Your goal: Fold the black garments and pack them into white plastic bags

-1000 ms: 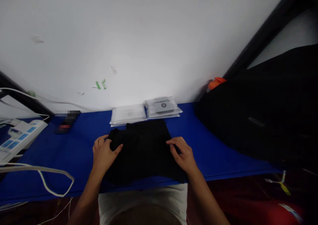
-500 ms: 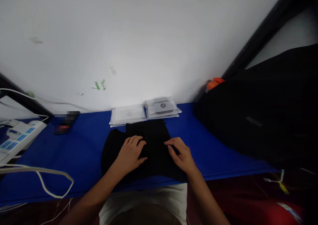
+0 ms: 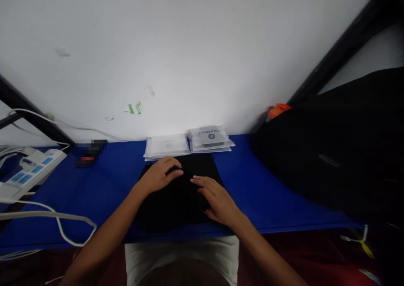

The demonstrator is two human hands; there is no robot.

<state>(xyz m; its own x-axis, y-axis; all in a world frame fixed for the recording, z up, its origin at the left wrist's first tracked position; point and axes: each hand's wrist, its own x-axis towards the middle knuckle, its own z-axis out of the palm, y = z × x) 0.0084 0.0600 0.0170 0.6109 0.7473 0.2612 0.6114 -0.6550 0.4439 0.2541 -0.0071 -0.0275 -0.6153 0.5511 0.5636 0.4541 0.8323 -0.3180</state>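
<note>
A black piece of cloth [image 3: 176, 210], perhaps a folded garment, lies on the blue table in front of me. My left hand [image 3: 161, 175] rests on its upper left part, fingers lightly curved and thumb apart from them. On the right side of the cloth lies my right hand [image 3: 216, 198], its fingers stretched towards the middle and the thumb held apart. Neither hand shows a grip on the fabric. Folds are hard to make out in the black material.
Behind the cloth lie a stack of clear plastic pouches [image 3: 167, 146] and another stack of printed pouches [image 3: 211, 138]. A power strip [image 3: 34, 172] with white cables is at left, near a partly blurred dark object [image 3: 86, 160]. A large black bag [image 3: 315, 151] stands at right.
My left hand has moved up the cloth and my right hand inward, bringing them closer together. The cloth's left part has been drawn in towards the middle. The view has shifted slightly.
</note>
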